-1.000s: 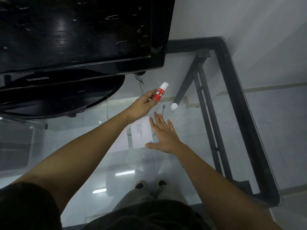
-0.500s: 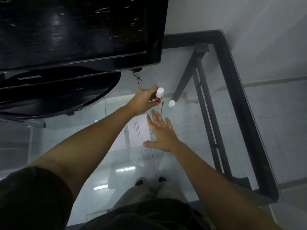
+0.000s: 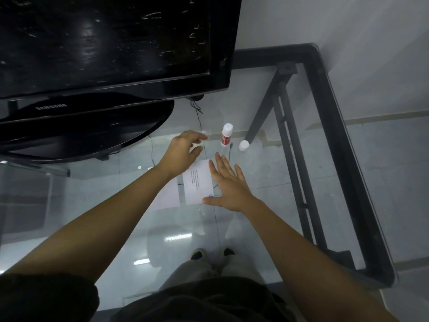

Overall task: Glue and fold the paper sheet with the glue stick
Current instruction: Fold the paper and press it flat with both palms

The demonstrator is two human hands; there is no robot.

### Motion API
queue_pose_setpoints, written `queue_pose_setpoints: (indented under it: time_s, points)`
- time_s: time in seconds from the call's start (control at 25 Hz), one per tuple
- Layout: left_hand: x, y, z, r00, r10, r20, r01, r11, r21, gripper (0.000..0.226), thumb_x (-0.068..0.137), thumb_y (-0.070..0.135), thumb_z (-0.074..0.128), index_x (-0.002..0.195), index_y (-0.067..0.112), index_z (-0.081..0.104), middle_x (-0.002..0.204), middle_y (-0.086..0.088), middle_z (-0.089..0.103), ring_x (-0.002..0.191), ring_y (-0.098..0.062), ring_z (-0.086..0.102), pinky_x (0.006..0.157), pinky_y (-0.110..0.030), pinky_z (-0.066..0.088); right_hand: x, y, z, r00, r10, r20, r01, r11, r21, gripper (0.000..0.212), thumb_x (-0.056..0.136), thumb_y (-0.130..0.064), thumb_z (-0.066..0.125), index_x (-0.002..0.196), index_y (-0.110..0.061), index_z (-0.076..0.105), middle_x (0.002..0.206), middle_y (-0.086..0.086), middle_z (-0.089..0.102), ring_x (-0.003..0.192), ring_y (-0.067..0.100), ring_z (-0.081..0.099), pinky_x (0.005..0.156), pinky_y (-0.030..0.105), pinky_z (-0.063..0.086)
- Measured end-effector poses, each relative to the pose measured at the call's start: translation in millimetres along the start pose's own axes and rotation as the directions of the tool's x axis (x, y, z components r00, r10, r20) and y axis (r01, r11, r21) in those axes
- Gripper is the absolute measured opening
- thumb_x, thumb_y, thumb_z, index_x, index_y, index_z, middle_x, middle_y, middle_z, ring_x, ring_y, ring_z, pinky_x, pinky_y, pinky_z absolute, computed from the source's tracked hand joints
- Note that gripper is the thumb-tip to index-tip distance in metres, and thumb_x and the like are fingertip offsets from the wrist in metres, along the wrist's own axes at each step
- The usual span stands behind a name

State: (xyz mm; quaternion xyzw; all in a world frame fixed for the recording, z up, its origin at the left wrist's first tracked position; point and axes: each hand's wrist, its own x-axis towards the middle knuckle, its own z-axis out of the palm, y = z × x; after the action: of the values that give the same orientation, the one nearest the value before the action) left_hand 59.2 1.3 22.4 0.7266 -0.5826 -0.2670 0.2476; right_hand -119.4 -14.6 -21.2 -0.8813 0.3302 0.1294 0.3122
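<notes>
While right hand lies flat on paper sheet: glue stick upright, unheld.
Glass table. Right fingers straight, pressing the sheet's right edge. Left hand just left of glue stick, apart from it, fingers loose and blurred, holding nothing. White cap near stick's right. Black monitor behind.

We counted one glue stick, one cap, one paper sheet, one TV and one table. We saw two hands, a left hand and a right hand, and two shoes.
</notes>
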Motion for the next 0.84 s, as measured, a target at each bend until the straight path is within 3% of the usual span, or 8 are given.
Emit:
queue_pose_setpoints:
  time_s: [0.16,0.24,0.32,0.48,0.64,0.76,0.84]
  points:
    - [-43,-17,1,0.986,-0.132,0.106,0.086,0.931,0.354,0.051,0.083,0.039,0.064,0.127,0.016,0.053,0.127,-0.009,0.052,0.116,-0.029,0.045,0.093,-0.042,0.036,-1,1,1,1.0,-0.001,-0.008,0.001,1.0,-0.006,0.104,0.078,-0.062,0.055,0.144,-0.022,-0.014,0.153,0.0,-0.026,0.139,0.015,-0.026,0.109,0.039,-0.017]
    - [-52,-18,6,0.972,-0.191,0.136,0.089,0.839,0.537,0.061,0.082,0.052,0.058,0.134,0.024,0.044,0.133,-0.004,0.046,0.12,-0.026,0.039,0.092,-0.043,0.032,-2,1,-1,1.0,0.003,-0.012,-0.003,1.0,0.006,0.104,0.078,-0.06,0.057,0.145,-0.022,-0.013,0.153,0.0,-0.025,0.139,0.015,-0.025,0.109,0.039,-0.016]
    - [-59,-17,12,0.973,-0.192,0.125,0.08,0.796,0.6,0.059,0.086,0.055,0.049,0.137,0.027,0.039,0.135,-0.002,0.044,0.121,-0.025,0.037,0.092,-0.042,0.031,-3,-2,-2,0.999,0.011,-0.03,-0.01,1.0,0.024,0.104,0.078,-0.057,0.059,0.145,-0.021,-0.012,0.154,0.001,-0.023,0.14,0.017,-0.022,0.109,0.038,-0.016]
    - [-74,-16,23,0.977,-0.201,0.072,0.123,0.806,0.579,0.053,0.09,0.05,0.044,0.137,0.027,0.038,0.134,-0.003,0.044,0.121,-0.025,0.038,0.092,-0.041,0.032,-18,-11,6,0.986,0.111,-0.124,-0.104,0.993,0.058,0.098,0.08,-0.052,0.06,0.146,-0.017,-0.003,0.157,0.003,-0.009,0.144,0.021,-0.007,0.114,0.04,0.0]
    - [-80,-11,27,0.981,-0.191,0.038,0.145,0.845,0.514,0.045,0.09,0.044,0.049,0.132,0.028,0.046,0.126,-0.004,0.051,0.117,-0.026,0.041,0.088,-0.039,0.033,-34,-26,18,0.925,0.258,-0.278,-0.198,0.954,0.225,0.069,0.081,-0.037,0.066,0.138,-0.013,0.035,0.142,0.009,0.032,0.128,0.023,0.031,0.104,0.034,0.035]
    - [-82,-5,29,0.987,-0.16,-0.012,0.15,0.891,0.429,0.038,0.09,0.037,0.053,0.127,0.027,0.055,0.12,-0.005,0.056,0.113,-0.028,0.045,0.086,-0.038,0.032,-31,-38,17,0.873,0.388,-0.294,-0.218,0.851,0.478,0.046,0.084,-0.027,0.065,0.125,-0.01,0.051,0.124,0.008,0.041,0.116,0.022,0.043,0.095,0.026,0.039]
    - [-83,-3,30,0.989,-0.142,-0.051,0.15,0.907,0.393,0.036,0.09,0.034,0.054,0.125,0.026,0.057,0.117,-0.007,0.059,0.111,-0.028,0.047,0.084,-0.038,0.032,-28,-43,14,0.85,0.414,-0.325,-0.181,0.809,0.56,0.033,0.086,-0.022,0.062,0.114,-0.007,0.056,0.119,0.01,0.047,0.111,0.023,0.048,0.091,0.023,0.038]
